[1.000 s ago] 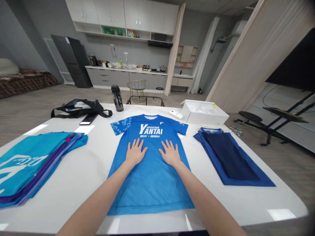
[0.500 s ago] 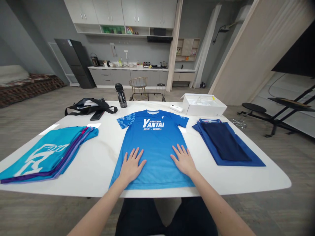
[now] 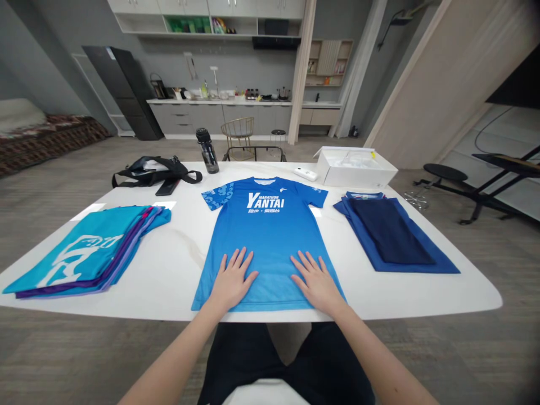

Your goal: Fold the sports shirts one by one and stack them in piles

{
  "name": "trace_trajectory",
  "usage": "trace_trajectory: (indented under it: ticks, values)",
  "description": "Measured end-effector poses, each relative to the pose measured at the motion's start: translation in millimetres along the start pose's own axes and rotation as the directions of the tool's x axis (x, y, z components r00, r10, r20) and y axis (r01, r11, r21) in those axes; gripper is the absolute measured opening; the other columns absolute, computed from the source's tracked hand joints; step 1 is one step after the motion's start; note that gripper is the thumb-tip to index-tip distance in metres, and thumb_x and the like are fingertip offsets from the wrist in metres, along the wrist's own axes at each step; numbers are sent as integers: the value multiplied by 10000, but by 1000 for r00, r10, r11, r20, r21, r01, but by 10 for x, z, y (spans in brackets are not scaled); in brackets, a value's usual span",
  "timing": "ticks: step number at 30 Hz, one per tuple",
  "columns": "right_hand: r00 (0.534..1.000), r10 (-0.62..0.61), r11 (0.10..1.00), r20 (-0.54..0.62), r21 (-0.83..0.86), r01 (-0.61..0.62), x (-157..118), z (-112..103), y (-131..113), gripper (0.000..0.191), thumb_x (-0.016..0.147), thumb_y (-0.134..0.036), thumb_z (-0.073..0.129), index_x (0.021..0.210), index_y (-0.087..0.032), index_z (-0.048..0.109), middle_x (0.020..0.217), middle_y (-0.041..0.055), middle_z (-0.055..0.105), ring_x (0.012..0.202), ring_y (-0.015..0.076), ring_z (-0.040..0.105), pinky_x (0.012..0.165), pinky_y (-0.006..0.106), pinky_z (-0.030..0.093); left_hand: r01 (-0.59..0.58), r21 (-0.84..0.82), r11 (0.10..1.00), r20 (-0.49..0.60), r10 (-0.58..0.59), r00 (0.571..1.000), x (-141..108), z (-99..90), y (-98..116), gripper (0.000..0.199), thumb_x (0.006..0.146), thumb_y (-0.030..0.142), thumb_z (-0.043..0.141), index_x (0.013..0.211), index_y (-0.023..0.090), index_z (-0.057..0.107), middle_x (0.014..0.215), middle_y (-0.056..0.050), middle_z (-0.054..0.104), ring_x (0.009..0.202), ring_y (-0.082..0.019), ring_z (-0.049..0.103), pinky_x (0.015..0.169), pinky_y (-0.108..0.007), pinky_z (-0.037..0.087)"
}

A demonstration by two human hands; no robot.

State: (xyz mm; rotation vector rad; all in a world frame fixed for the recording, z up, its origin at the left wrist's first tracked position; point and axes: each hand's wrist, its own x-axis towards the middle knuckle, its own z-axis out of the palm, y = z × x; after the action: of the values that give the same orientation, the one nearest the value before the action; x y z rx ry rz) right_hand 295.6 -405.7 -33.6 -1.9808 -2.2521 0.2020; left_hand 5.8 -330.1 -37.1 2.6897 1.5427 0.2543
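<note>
A blue T-shirt [image 3: 270,242] with white lettering lies spread flat, its collar away from me and its hem near the table's front edge. My left hand [image 3: 233,279] rests palm down on the lower left of the shirt, fingers spread. On the lower right, my right hand [image 3: 317,281] lies flat in the same way. Neither hand grips the cloth. To the left is a stack of folded turquoise and purple shirts [image 3: 84,247]. On the right, a dark navy folded garment [image 3: 390,230] sits on top of a blue folded shirt [image 3: 439,261].
Along the far side of the white table [image 3: 177,270] are a black bag [image 3: 154,171], a phone [image 3: 167,187], a black bottle [image 3: 207,151], a white remote-like device [image 3: 306,174] and an open white box [image 3: 356,167]. A chair [image 3: 238,130] stands beyond.
My left hand has slid slightly right, and my right hand has shifted a little lower on the shirt. The camera view has tilted down somewhat. The shirt stays flat.
</note>
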Motion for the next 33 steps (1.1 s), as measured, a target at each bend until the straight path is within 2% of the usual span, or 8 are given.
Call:
trace_trajectory:
  ticks: [5, 10, 14, 18, 21, 24, 30, 33]
  values:
    - [997, 70, 997, -27, -24, -70, -256, 59, 116, 658, 1021, -642, 279, 1595, -319, 289, 1665, 14, 225, 1544, 291, 181, 1238, 567, 148, 3, -12, 1000, 6, -3, 1000, -197, 9, -12, 613, 1019, 586, 325, 1579, 338, 317, 1646, -28, 294, 1526, -279, 261, 1230, -561, 213]
    - [998, 68, 998, -12, -5, -68, -465, 46, 167, 663, 1030, -623, 276, 1605, -294, 260, 1670, 27, 207, 1545, 277, 180, 1239, 550, 174, 36, -7, 999, 21, -36, 999, -338, -19, -31, 626, 1027, 583, 294, 1595, 319, 273, 1667, -23, 220, 1537, -271, 231, 1233, -573, 200]
    - [995, 94, 996, -16, -3, -94, -622, 43, 203, 647, 1041, -589, 265, 1610, -282, 247, 1672, 49, 193, 1545, 275, 181, 1238, 556, 172, 89, 24, 996, 37, -90, 995, -505, -15, -163, 613, 1033, 563, 293, 1592, 310, 289, 1659, -31, 244, 1534, -284, 236, 1228, -576, 208]
    - [993, 121, 993, -3, 9, -121, -804, 51, 253, 642, 1042, -580, 268, 1615, -295, 224, 1669, 53, 203, 1542, 277, 194, 1230, 572, 190, 80, 20, 997, 46, -81, 996, -735, -14, -325, 607, 1035, 533, 312, 1598, 308, 271, 1660, -34, 247, 1537, -294, 221, 1218, -562, 253]
    - [991, 135, 991, -2, 16, -135, -827, 27, 258, 627, 1042, -579, 267, 1609, -312, 241, 1661, 48, 235, 1536, 286, 214, 1226, 604, 167, 95, 2, 995, 45, -95, 994, -802, -38, -350, 611, 1041, 518, 303, 1604, 288, 255, 1665, -58, 233, 1537, -291, 223, 1210, -549, 279]
    - [994, 110, 994, -6, 28, -110, -638, -46, 197, 609, 1047, -570, 260, 1597, -308, 289, 1656, 34, 253, 1537, 281, 212, 1239, 594, 124, 87, -8, 996, 42, -87, 995, -649, -92, -251, 610, 1045, 518, 283, 1603, 273, 265, 1669, -65, 224, 1539, -281, 218, 1219, -545, 262]
    - [1000, 15, 996, -6, 85, -15, 10, -145, -32, 617, 1056, -551, 240, 1594, -257, 309, 1671, 27, 206, 1552, 250, 155, 1252, 518, 161, 24, -2, 1000, 11, -24, 1000, -13, -120, 33, 604, 1042, 531, 282, 1590, 279, 306, 1674, -49, 212, 1546, -263, 202, 1247, -532, 188]
    - [999, 49, 997, -2, 60, -49, 71, -79, -11, 621, 1053, -567, 234, 1589, -266, 321, 1664, 30, 230, 1547, 259, 178, 1251, 539, 135, 45, 12, 999, 25, -45, 999, 68, -38, 24, 596, 1038, 534, 297, 1581, 289, 331, 1662, -47, 249, 1539, -271, 223, 1245, -547, 179]
